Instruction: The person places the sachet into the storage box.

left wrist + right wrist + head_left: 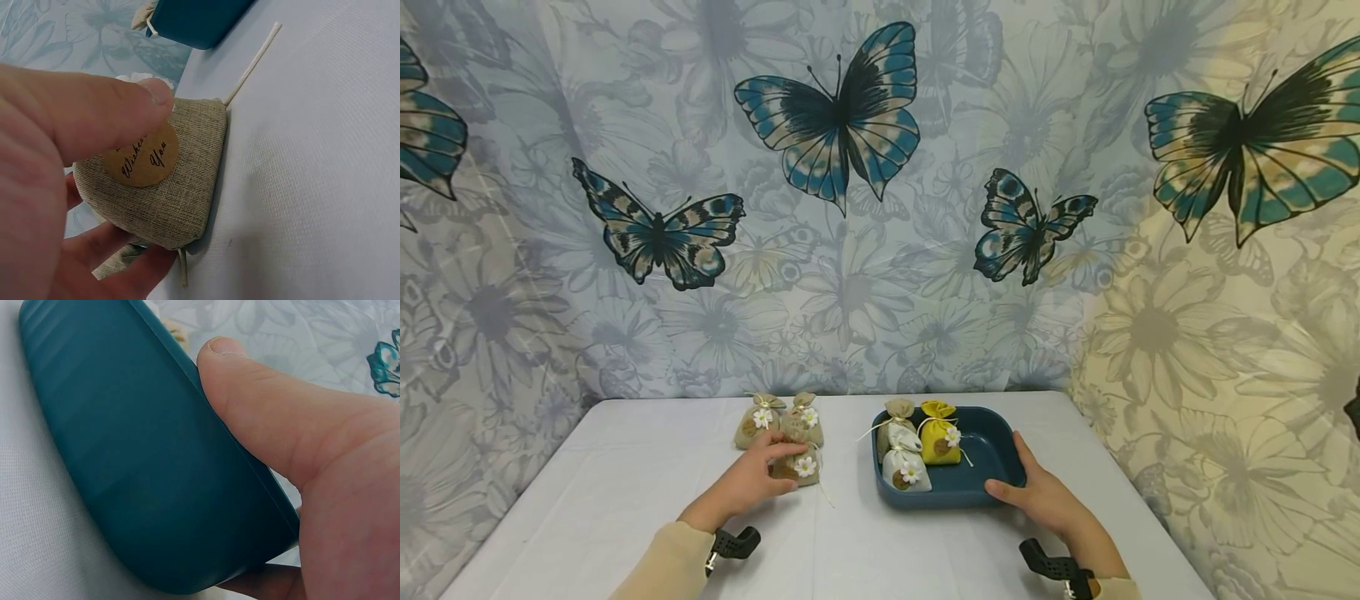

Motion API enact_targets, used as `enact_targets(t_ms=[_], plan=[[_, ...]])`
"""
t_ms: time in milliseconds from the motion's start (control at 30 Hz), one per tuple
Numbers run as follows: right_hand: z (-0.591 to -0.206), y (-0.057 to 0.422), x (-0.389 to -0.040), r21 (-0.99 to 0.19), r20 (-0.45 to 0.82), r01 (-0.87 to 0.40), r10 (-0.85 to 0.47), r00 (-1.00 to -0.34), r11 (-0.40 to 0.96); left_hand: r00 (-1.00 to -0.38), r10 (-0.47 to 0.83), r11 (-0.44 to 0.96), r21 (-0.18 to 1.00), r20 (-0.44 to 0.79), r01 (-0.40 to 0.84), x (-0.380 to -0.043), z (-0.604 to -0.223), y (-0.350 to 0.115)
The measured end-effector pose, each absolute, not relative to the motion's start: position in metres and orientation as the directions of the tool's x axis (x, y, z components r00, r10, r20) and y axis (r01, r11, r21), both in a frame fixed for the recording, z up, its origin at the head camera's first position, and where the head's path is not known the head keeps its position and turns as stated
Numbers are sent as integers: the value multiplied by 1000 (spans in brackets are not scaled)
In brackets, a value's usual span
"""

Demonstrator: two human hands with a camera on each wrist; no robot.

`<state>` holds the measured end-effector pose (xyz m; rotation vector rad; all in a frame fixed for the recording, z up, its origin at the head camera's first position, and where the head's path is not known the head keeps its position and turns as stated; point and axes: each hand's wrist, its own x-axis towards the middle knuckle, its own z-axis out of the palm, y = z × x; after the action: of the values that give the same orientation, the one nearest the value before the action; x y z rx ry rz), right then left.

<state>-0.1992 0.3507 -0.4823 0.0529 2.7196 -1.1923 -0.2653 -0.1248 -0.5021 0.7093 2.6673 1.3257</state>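
Note:
My left hand [748, 483] grips a beige burlap drawstring pouch [808, 475] on the table. In the left wrist view the thumb lies over the pouch's round brown sticker [149, 164], with fingers curled behind the cloth. A white flower and loose cord show on this pouch. Two similar beige pouches stand just behind it, one at left [751, 429] and one at right [811, 429]. At the right, my right hand [1048, 500] holds the near right corner of a blue rectangular tub [940, 500], thumb at its rim.
Inside the tub's left half sit a beige pouch [883, 437], a white pouch [898, 467] and a yellow pouch [938, 450]. A white cloth [850, 550] covers the table. Behind it hangs a butterfly-print curtain [850, 317].

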Motion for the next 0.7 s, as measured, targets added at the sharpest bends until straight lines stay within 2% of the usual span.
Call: enact_targets(t_ms=[367, 700], plan=[[-481, 350, -198, -723, -160, 90, -39, -986, 685, -890, 444, 534, 766, 106, 358, -261, -500, -125], [-482, 351, -199, -728, -160, 89, -42, -986, 680, -840, 520, 508, 735, 154, 450, -264, -503, -125]])
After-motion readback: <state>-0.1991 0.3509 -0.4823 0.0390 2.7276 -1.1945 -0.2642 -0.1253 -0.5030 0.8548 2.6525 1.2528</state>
